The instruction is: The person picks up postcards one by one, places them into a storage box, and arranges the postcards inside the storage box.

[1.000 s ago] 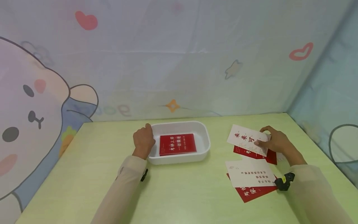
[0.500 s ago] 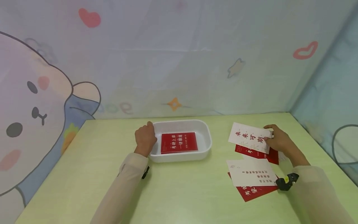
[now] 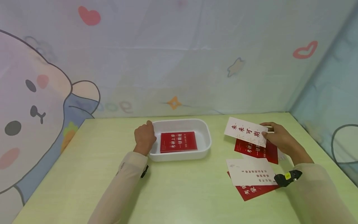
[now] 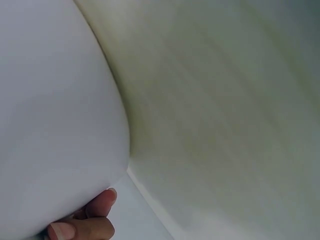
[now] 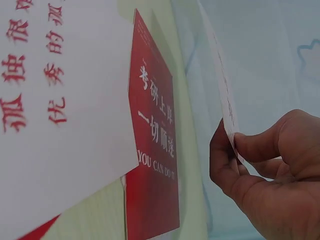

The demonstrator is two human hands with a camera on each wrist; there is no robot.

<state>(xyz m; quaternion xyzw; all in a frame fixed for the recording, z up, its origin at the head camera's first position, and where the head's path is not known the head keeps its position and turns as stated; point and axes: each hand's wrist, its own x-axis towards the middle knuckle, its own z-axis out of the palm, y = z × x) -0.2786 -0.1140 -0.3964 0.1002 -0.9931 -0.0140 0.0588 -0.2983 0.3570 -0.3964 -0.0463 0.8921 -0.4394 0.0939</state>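
My left hand (image 3: 144, 138) grips the left end of a white plastic tray (image 3: 207, 143); the left wrist view shows its fingertips (image 4: 102, 202) at the tray's edge. Inside the tray lies a red card (image 3: 179, 142) with pale lettering. Between thumb and fingers, my right hand (image 3: 279, 138) pinches a white card (image 3: 243, 129) with red characters. That card is raised and tilted, apart from the red card (image 3: 255, 151) below it, as the right wrist view also shows. Nearer to me, a white card (image 3: 250, 172) overlaps another red card (image 3: 251, 192).
The cards and tray are on a pale green-yellow table (image 3: 179, 193). A printed cloth backdrop (image 3: 156, 62) stands along the table's far edge, with another cloth side (image 3: 330, 102) at the right.
My right hand has lifted the white card a little up and away from the red card beneath, which shows more now. The left hand keeps its hold on the tray.
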